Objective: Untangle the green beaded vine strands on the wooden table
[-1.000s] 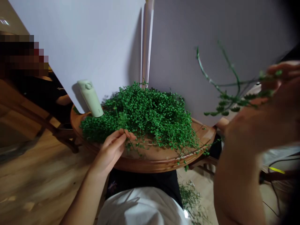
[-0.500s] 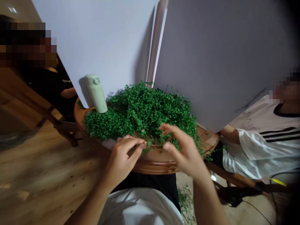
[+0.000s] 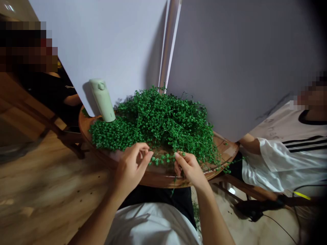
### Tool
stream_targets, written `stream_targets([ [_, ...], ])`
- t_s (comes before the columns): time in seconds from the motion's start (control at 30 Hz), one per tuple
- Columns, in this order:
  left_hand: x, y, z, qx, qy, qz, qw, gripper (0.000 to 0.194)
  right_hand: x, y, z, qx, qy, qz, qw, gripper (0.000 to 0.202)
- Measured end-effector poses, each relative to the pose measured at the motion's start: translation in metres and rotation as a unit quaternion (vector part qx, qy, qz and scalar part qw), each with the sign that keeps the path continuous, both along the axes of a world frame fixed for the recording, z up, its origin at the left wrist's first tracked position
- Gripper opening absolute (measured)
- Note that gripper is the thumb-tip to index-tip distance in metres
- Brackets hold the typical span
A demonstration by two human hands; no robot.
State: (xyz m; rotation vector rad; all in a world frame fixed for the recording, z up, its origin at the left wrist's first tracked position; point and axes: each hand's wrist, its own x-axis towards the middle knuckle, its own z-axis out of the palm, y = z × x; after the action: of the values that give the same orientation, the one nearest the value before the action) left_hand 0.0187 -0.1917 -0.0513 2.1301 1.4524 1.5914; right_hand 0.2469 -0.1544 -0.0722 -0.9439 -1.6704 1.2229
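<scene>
A short green sprig with small round leaves stretches between my two hands, over the near edge of the round wooden table. My right hand pinches its right end between thumb and fingertips. At its other end is my left hand, thumb and index finger apart, with a small gap between the tips. Behind my hands rises a large heap of green strands. A lower, denser pile of green sprigs lies to its left.
A pale green bottle stands at the table's back left. Upright panels rise behind the heap. A person in black sits at the left, a person in white at the right. The wooden table rim runs before me.
My right hand has come down and closed on the sprig, which now lies level between my hands. My left thumb and index finger have parted. The view has shifted slightly.
</scene>
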Motion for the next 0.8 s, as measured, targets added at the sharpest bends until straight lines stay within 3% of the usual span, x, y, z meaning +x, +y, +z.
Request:
stream_targets([
  [0.1, -0.008, 0.03, -0.023, -0.039, 0.037, -0.031, 0.998, 0.017, 0.008, 0.017, -0.006, 0.05, -0.082, -0.025, 0.995, 0.058],
  [0.2, -0.012, 0.049, -0.04, -0.067, 0.105, -0.09, 0.988, 0.018, 0.012, 0.028, -0.012, 0.04, -0.074, -0.047, 0.995, 0.058],
  [0.3, -0.013, 0.056, -0.05, -0.076, 0.137, -0.106, 0.982, 0.016, 0.014, 0.031, -0.016, 0.02, -0.071, -0.049, 0.996, 0.062],
  [0.5, -0.011, 0.056, -0.056, -0.058, 0.184, -0.136, 0.972, 0.011, 0.015, 0.029, -0.016, 0.032, -0.096, -0.033, 0.994, 0.067],
  [0.67, -0.009, 0.053, -0.055, -0.037, 0.189, -0.125, 0.973, 0.028, 0.014, 0.031, -0.018, 0.054, -0.113, -0.029, 0.992, 0.067],
  [0.8, -0.009, 0.049, -0.052, -0.023, 0.153, -0.121, 0.981, 0.03, 0.014, 0.031, -0.023, 0.059, -0.117, -0.049, 0.99, 0.062],
])
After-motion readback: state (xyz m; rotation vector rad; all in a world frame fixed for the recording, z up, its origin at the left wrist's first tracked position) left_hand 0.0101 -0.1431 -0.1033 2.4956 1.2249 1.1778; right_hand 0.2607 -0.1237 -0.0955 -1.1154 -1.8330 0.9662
